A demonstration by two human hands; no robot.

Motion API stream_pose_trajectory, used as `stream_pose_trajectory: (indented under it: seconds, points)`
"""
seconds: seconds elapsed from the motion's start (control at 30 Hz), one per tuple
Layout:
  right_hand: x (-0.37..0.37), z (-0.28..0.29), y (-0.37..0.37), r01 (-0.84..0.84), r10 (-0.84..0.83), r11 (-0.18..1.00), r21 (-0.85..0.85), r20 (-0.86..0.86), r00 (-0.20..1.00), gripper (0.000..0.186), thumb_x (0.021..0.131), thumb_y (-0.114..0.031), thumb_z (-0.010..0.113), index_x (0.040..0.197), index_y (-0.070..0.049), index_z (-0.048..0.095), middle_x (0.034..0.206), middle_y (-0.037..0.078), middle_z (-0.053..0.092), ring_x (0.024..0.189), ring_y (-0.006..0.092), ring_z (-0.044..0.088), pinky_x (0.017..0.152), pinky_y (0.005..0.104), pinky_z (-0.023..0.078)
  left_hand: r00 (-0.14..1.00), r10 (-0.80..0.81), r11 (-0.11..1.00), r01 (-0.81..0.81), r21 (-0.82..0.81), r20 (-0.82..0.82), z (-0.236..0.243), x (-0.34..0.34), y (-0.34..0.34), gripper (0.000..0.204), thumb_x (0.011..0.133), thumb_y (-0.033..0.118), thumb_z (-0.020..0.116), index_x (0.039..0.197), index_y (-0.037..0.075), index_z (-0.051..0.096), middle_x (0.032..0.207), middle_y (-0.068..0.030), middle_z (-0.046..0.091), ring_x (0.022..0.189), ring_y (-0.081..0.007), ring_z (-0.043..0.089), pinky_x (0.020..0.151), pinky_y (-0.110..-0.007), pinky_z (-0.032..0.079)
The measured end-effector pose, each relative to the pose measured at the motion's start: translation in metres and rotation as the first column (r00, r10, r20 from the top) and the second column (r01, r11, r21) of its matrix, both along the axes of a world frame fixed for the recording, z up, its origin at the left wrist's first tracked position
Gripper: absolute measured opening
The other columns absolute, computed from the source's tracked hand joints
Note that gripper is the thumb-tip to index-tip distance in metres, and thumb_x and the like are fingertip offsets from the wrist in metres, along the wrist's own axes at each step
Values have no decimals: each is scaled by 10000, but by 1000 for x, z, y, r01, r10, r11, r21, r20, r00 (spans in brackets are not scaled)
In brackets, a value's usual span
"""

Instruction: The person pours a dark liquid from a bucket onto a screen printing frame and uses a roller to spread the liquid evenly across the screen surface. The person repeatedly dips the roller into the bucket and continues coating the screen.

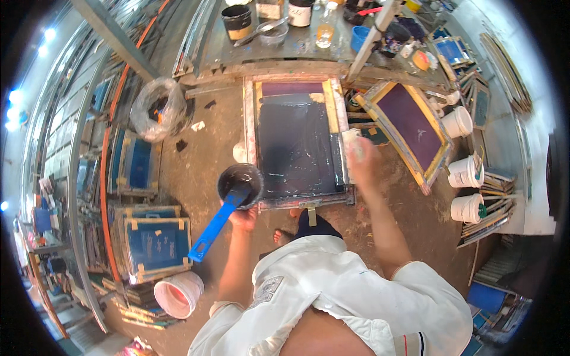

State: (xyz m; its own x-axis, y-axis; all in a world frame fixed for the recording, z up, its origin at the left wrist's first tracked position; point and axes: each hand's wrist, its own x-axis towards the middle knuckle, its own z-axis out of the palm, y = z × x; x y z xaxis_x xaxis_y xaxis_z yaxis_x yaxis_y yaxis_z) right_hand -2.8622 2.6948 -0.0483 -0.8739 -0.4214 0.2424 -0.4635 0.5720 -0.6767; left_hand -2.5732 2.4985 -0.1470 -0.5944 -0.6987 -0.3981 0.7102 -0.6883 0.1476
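Note:
My left hand (244, 219) is closed on the lower side of a round black container (251, 177) smeared with dark ink. A spatula with a long blue handle (215, 228) rests in it, its grip slanting out over the rim. In front of me a wooden-framed printing screen (252, 127) has wet black ink (294, 142) spread over most of its mesh. At its right edge my right hand (363, 159), slightly blurred, is closed on a squeegee (350, 140) with a pale grip and an ink-dark blade edge. The fingers partly hide the squeegee.
A second framed screen (412, 124) leans at the right, near several white buckets (457, 123). Ahead, a workbench (228, 56) carries tubs and a bottle (325, 29). On the left are stacked blue screens (155, 243), a pink-white bucket (178, 295) and a plastic bag (155, 110).

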Motion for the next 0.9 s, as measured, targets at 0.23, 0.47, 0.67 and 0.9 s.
stream_pose_trajectory:
  seconds: [0.23,0.47,0.67,0.9]
  points:
    - [-86,-120,15,168,-231,938,302,186,955,615,790,-400,766,1216,-2,572,1137,191,655,1107,349,610,928,438,473,992,123,987,-124,-101,-15,-21,42,-42,543,935,407,561,1357,65,548,1382,-214,543,1249,-452,527,1084,-639,390]
    - [-25,-87,-25,-102,59,966,239,180,982,455,858,-329,714,1157,5,636,1023,230,689,957,373,665,809,444,509,973,211,977,-214,-20,-90,-4,53,-23,546,923,417,586,1356,86,557,1403,-208,528,1268,-462,504,1096,-646,359]
    - [17,-75,-47,-640,657,722,263,31,754,340,904,-234,657,1204,-80,611,1032,188,686,948,396,643,786,474,513,962,246,964,-230,133,-119,-49,100,24,535,932,393,580,1361,75,541,1407,-205,523,1271,-447,507,1097,-651,364]
    - [35,-103,-86,-839,859,411,358,156,487,381,901,-302,641,1235,-124,591,1026,178,695,933,402,653,775,484,531,914,383,923,-373,97,-135,-40,115,80,504,953,373,544,1354,67,549,1395,-181,545,1267,-428,520,1092,-641,378]
